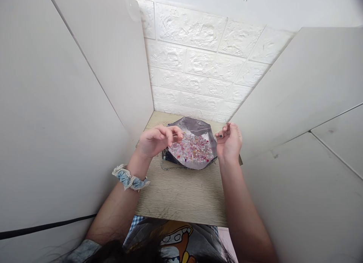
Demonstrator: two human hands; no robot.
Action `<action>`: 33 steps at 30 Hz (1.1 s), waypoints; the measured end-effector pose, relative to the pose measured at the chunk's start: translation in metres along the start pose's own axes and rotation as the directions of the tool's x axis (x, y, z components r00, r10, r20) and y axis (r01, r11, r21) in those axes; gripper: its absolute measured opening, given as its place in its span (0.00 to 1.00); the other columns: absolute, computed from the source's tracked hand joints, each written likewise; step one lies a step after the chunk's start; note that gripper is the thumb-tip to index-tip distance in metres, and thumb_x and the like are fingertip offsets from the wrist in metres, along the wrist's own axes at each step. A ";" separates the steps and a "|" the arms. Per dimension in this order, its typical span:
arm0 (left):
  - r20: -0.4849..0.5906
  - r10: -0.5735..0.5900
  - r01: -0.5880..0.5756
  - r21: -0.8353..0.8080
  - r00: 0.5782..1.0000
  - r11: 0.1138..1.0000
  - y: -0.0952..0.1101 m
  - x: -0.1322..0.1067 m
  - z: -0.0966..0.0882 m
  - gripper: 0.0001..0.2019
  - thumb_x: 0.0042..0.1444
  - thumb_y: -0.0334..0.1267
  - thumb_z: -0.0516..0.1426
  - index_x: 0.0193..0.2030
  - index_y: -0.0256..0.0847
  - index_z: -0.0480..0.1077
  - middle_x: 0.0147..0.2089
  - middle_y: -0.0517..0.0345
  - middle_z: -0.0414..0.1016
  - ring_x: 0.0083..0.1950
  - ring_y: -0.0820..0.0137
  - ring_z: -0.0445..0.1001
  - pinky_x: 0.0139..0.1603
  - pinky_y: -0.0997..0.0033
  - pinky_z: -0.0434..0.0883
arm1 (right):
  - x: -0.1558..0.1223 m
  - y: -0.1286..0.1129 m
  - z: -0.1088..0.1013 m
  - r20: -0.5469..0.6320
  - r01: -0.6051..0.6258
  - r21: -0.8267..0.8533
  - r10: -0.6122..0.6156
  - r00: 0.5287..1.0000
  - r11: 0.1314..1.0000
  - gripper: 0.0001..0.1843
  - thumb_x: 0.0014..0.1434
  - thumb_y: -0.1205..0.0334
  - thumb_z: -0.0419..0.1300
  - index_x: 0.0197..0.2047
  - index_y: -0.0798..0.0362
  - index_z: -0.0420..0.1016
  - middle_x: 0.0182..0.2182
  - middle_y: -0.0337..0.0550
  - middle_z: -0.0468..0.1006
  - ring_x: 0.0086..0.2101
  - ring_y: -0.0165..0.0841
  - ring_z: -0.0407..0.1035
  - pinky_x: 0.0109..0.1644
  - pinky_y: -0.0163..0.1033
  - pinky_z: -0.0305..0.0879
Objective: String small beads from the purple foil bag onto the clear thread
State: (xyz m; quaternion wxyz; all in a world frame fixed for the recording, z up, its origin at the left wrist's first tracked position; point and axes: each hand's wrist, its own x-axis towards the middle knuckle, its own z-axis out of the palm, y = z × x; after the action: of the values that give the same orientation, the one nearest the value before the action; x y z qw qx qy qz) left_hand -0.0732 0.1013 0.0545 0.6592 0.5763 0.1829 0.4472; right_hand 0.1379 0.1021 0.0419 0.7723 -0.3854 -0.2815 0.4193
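A thin pale thread [195, 131] runs nearly straight between my two hands, above a foil-lined pouch [185, 123]. My left hand [159, 139] is closed on its left end, fingers curled. At the other side my right hand [230, 142] pinches the right end between thumb and fingertips; a ring with a dark face [221, 136] sits on one finger. Many small pink, white and red beads [193, 148] lie in the opened pouch below the thread. Whether any bead is on the thread is too small to tell.
The pouch rests on a narrow wooden tabletop [181, 191]. A strand of small beads [170, 167] lies along the pouch's near left edge. White panels [113, 58] [297, 89] close in both sides, and a white brick-patterned wall [195, 62] stands behind.
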 end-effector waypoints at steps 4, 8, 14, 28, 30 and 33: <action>-0.084 -0.031 0.051 0.243 0.996 0.969 0.001 0.003 0.004 0.19 0.47 0.46 0.46 0.17 0.38 0.71 0.33 0.50 0.73 0.37 0.65 0.68 0.40 0.64 0.64 | -0.004 -0.002 0.004 0.056 0.028 -0.039 -0.026 0.998 0.999 0.10 0.47 0.55 0.57 0.28 0.52 0.63 0.21 0.31 0.59 0.19 0.20 0.54 0.24 0.28 0.60; -0.252 -0.074 0.209 0.566 0.965 0.798 -0.004 0.008 0.009 0.21 0.51 0.45 0.45 0.20 0.35 0.71 0.32 0.50 0.74 0.37 0.67 0.69 0.40 0.69 0.63 | -0.011 -0.003 0.009 0.206 0.046 -0.086 -0.027 0.978 0.995 0.10 0.47 0.54 0.57 0.28 0.52 0.64 0.21 0.32 0.61 0.20 0.21 0.56 0.26 0.29 0.61; -0.442 0.112 0.238 0.660 0.890 0.712 -0.009 0.012 0.013 0.15 0.51 0.45 0.48 0.32 0.36 0.70 0.35 0.55 0.72 0.39 0.68 0.68 0.40 0.72 0.63 | -0.023 -0.004 0.014 0.518 0.290 -0.404 -0.045 0.854 0.867 0.08 0.51 0.56 0.55 0.27 0.50 0.71 0.27 0.37 0.68 0.30 0.26 0.63 0.36 0.34 0.61; -0.139 -0.299 0.320 0.176 0.944 0.931 -0.010 0.008 0.022 0.21 0.50 0.45 0.54 0.51 0.43 0.58 0.24 0.63 0.64 0.27 0.78 0.65 0.30 0.76 0.63 | -0.032 0.007 0.017 0.684 0.573 -0.563 -0.053 0.728 0.596 0.07 0.52 0.61 0.54 0.29 0.48 0.74 0.41 0.41 0.67 0.45 0.33 0.61 0.49 0.41 0.57; -0.134 -0.310 0.332 0.210 0.941 0.920 -0.011 0.010 0.020 0.18 0.49 0.44 0.54 0.46 0.40 0.62 0.23 0.64 0.61 0.24 0.80 0.61 0.25 0.79 0.59 | -0.032 0.005 0.017 0.666 0.564 -0.566 -0.070 0.742 0.601 0.07 0.52 0.60 0.54 0.29 0.49 0.74 0.41 0.41 0.68 0.44 0.32 0.62 0.48 0.40 0.58; -0.123 -0.330 0.352 0.271 0.936 0.896 -0.012 0.011 0.018 0.13 0.49 0.45 0.54 0.33 0.35 0.66 0.21 0.65 0.57 0.20 0.83 0.54 0.19 0.81 0.51 | -0.031 0.002 0.017 0.664 0.565 -0.576 -0.065 0.745 0.591 0.08 0.52 0.60 0.54 0.29 0.50 0.73 0.42 0.42 0.68 0.44 0.32 0.62 0.48 0.39 0.58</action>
State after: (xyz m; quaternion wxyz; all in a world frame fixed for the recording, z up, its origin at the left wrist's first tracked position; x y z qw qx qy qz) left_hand -0.0488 0.1002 0.0511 0.6287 0.6084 0.3686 0.3142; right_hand 0.1089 0.0817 0.0462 0.4825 -0.4607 -0.7154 0.2077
